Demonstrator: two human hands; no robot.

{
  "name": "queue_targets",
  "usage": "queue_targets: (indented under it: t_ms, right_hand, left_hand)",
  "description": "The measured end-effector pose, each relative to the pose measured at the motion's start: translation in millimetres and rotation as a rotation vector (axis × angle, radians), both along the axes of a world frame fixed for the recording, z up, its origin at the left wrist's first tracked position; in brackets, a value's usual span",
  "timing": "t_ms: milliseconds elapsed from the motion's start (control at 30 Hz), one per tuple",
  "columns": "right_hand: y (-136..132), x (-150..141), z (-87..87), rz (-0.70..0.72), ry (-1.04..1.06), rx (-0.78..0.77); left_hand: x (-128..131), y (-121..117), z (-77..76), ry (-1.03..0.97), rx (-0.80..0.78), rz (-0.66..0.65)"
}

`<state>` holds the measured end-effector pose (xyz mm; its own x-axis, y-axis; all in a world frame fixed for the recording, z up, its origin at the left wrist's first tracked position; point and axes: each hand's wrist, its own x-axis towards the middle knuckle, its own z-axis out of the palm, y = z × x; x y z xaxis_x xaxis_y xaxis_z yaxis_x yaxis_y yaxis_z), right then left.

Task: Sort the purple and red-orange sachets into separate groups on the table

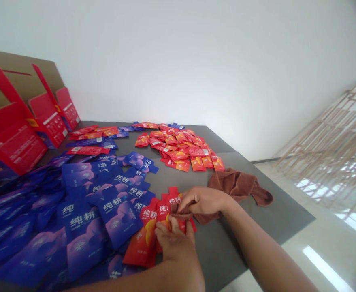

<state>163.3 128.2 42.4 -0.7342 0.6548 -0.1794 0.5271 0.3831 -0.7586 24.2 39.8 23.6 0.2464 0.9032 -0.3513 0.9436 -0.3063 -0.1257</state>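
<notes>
Red packets with orange fruit prints [146,233] lie overlapping near the table's front, beside a large spread of blue packets [86,231]. My left hand [176,241] rests over the red packets, fingers stretched out and apart, pressing on them. Just above it, my right hand [203,200] has its fingers closed on a bunched part of a brown cloth [241,184]. That part of the cloth touches a red packet's face close to my left fingertips. The rest of the cloth trails behind my right hand onto the dark tabletop.
Several red cartons [48,119] with raised flaps stand at the left. A heap of red packets [180,146] lies toward the back of the grey table [275,221]. White wall [196,61] rises behind; wooden racks [332,129] stand on the floor at right.
</notes>
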Motion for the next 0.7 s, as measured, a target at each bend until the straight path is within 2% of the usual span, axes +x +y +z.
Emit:
queue_targets:
  t_ms: [133, 233, 300, 400, 467, 533, 633, 700]
  right_hand:
    - [10, 2, -6.9, -0.186, -0.062, 0.203]
    - [10, 2, -3.9, -0.207, -0.093, 0.31]
    - [5, 1, 0.6, -0.138, -0.064, 0.247]
    - [-3, 0, 5.3, -0.011, -0.022, 0.024]
    - [-4, -1, 5.0, 0.0, -0.022, -0.072]
    - [-1, 0, 2.3, -0.068, -0.028, -0.044]
    - [6, 1, -1.5, -0.198, -0.042, 0.135]
    - [9, 2, -1.4, -0.218, -0.048, 0.206]
  left_hand:
    - [-1, 3, -1.2, -0.039, -0.068, 0.003]
    - [0, 5, -0.5, -0.042, -0.079, 0.004]
    - [1, 3, -0.6, -0.032, -0.059, 0.012]
    - [3, -3, -2.8, -0.016, 0.002, 0.018]
    - [4, -5, -4.9, 0.007, 0.049, 0.02]
    - [4, -5, -6.2, 0.021, 0.075, 0.028]
    - [2, -2, -5.9, -0.016, 0.014, 0.021]
    - [1, -2, -5.0, -0.031, 0.002, 0.004]
